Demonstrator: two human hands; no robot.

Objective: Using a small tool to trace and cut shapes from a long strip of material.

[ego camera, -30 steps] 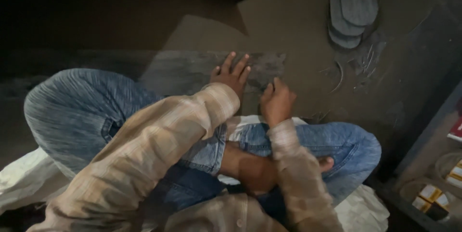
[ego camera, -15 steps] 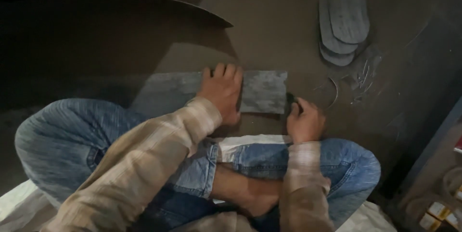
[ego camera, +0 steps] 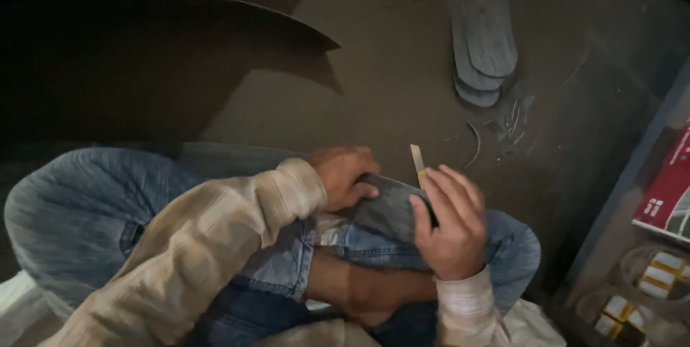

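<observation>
Dim room, brown dusty floor (ego camera: pixel 388 95). A large dark curved sheet (ego camera: pixel 144 52) is lying at the upper left, throwing a shadow across the floor. A stack of grey sole-shaped cutouts (ego camera: pixel 483 30) is sitting at the top, with thin curled offcuts (ego camera: pixel 503 128) scattered just below it. At the right edge a shelf unit (ego camera: pixel 625 174) is holding a red box (ego camera: pixel 665 189) and small white-and-yellow packets (ego camera: pixel 650 282).

The person is sitting cross-legged in blue jeans (ego camera: pixel 72 217) and a pale checked shirt, over white cloth (ego camera: pixel 532 322).

The left hand (ego camera: pixel 345 174) is curling palm-down onto the near edge of a dark grey material piece (ego camera: pixel 388 207), fingers gripping it. The piece is resting on the right knee, between both hands. The right hand (ego camera: pixel 449 221) is wrapping round the piece's right side and pinching a small knife (ego camera: pixel 417 158), pale blade sticking up past the fingertips, over the floor. Both forearms are angling inward over the lap.
</observation>
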